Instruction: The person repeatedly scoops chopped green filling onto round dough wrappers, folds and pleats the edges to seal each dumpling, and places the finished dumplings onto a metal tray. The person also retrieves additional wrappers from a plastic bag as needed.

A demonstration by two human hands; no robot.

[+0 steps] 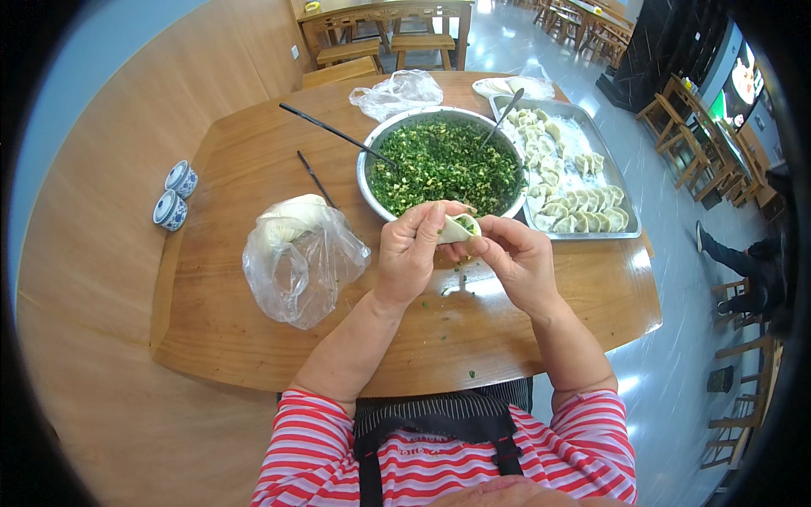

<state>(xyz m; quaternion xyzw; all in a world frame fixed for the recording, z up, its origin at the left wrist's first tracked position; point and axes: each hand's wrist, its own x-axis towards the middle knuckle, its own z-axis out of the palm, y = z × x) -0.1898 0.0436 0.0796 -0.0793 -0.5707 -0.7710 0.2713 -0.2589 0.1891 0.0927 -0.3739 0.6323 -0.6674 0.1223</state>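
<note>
Between my hands is a folded dumpling wrapper (457,229) with chopped green filling showing at its open right end. My left hand (410,247) grips its left part, thumb on top. At the right end, the thumb and fingers of my right hand (521,260) pinch the edge. Just beyond stands a steel bowl (366,180) of chopped greens with yellow bits (443,158). A dark stick (336,132) and a metal spoon (507,111) lean in it. To the right, a metal tray (618,177) holds rows of shaped dumplings (586,206) on white flour.
Left on the wooden table (222,329) lies a clear plastic bag (304,272) with pale dough (294,215). Another dark stick (315,177) lies behind it. Two lidded blue-and-white jars (174,196) stand by the wall. Farther back are a crumpled bag (402,95) and bagged wrappers (513,85). A person (747,269) is at right.
</note>
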